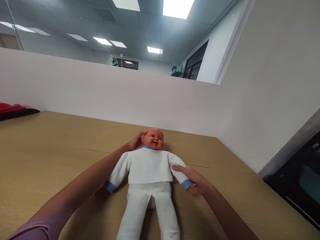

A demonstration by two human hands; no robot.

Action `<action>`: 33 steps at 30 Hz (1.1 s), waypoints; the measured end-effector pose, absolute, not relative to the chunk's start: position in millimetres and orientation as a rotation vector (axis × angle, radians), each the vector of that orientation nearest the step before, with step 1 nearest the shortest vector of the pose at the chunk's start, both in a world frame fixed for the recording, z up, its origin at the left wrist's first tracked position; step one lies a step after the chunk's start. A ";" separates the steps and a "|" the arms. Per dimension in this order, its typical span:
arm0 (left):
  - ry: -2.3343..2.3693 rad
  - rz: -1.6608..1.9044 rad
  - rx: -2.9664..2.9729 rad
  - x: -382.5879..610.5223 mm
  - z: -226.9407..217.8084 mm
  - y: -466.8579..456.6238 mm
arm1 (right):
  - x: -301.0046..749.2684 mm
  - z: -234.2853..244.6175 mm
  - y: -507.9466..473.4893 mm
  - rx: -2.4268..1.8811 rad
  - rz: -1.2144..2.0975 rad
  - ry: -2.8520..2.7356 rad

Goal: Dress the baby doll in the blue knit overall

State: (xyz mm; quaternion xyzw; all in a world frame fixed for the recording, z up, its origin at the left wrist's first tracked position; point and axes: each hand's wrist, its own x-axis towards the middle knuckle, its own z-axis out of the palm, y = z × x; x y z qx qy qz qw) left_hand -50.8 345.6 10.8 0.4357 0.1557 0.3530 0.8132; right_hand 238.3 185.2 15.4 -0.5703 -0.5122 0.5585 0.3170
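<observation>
A baby doll [147,170] in a white top and white trousers lies on its back on the wooden table [50,150], head toward the far wall. My left hand [136,140] cups the side of the doll's head, fingers curved against it. My right hand [191,178] is wrapped round the doll's forearm at the blue cuff of its sleeve. The doll's legs run toward me and leave the bottom edge of the view.
A white partition wall [100,90] closes the table at the back and on the right. A red and black object [15,110] lies at the far left edge. A dark unit [300,186] stands to the lower right, beyond the table's corner.
</observation>
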 end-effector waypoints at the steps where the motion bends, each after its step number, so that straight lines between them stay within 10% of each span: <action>1: 0.346 0.747 0.930 -50.1 8.0 350.2 | 239.1 11.4 190.4 -1.498 1.481 -1.347; 33: 0.465 0.504 1.166 -31.0 -4.4 354.4 | 283.0 34.3 195.0 -1.603 1.151 -2.011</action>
